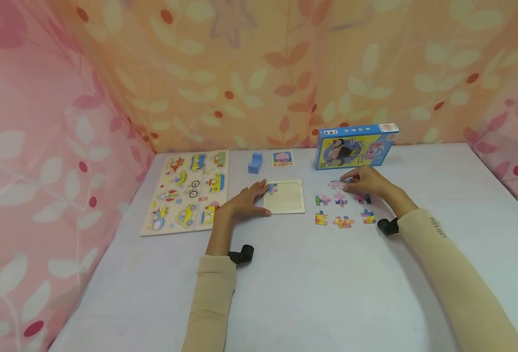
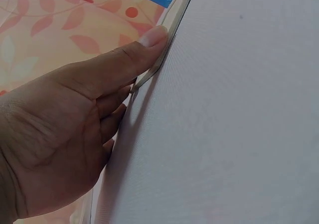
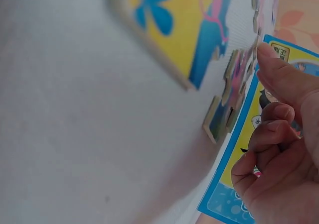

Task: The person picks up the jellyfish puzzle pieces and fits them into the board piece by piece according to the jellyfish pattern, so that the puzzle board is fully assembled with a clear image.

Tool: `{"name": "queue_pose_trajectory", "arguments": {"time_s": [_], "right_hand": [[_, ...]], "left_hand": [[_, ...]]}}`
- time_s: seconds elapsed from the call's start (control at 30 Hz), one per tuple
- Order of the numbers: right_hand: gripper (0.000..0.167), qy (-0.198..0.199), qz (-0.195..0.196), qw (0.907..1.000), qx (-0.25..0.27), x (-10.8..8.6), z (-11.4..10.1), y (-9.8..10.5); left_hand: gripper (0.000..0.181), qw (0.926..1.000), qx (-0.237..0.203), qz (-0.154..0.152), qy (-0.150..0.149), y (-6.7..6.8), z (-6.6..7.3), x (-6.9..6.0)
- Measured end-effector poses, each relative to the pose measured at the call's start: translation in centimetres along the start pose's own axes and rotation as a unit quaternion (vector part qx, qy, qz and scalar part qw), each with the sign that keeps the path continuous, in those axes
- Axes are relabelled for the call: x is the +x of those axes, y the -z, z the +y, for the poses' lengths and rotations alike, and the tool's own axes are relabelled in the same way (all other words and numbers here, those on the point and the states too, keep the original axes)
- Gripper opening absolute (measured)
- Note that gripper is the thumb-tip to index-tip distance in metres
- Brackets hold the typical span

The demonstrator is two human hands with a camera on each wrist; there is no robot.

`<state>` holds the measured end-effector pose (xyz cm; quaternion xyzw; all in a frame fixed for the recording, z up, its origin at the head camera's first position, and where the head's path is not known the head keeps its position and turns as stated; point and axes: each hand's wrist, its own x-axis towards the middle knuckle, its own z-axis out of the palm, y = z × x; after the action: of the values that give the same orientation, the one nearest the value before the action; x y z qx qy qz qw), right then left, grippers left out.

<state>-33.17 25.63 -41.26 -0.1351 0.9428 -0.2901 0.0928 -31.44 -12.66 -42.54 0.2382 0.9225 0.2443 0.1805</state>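
Note:
My left hand [image 1: 246, 201] rests against the left side of a shallow wooden puzzle tray [image 1: 303, 198], its thumb by the near left corner. One puzzle piece [image 1: 273, 188] lies in the tray's far left corner, beside the fingertips. In the left wrist view, the thumb lies along the tray's edge [image 2: 172, 25]. My right hand [image 1: 369, 182] pinches a pink puzzle piece [image 1: 335, 185] at the back of a group of loose pieces. Nearer lie several others, among them a yellow piece [image 1: 321, 218] and a red-and-yellow piece [image 1: 343, 222]. The right wrist view partly hides the pinched piece.
A blue puzzle box [image 1: 356, 146] stands just behind my right hand. A picture card [image 1: 282, 158] and a small blue block [image 1: 255, 163] lie behind the tray. On the left is a large wooden picture board [image 1: 188, 190]. Patterned curtains [image 1: 250, 73] border the white table.

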Motion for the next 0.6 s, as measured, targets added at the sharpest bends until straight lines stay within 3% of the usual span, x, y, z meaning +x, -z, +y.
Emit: {"name": "queue_pose_trajectory", "arguments": {"time_s": [0.23, 0.6], "right_hand": [[0.035, 0.01, -0.005, 0.9998, -0.015, 0.36, -0.23, -0.49], [0.031, 0.024, 0.009, 0.9987, -0.043, 0.25, -0.8, -0.3]], "left_hand": [[0.09, 0.9997, -0.021, -0.005, -0.007, 0.05, 0.08, -0.4], [0.092, 0.9997, -0.019, 0.0, -0.014, -0.05, -0.12, -0.13]]}}
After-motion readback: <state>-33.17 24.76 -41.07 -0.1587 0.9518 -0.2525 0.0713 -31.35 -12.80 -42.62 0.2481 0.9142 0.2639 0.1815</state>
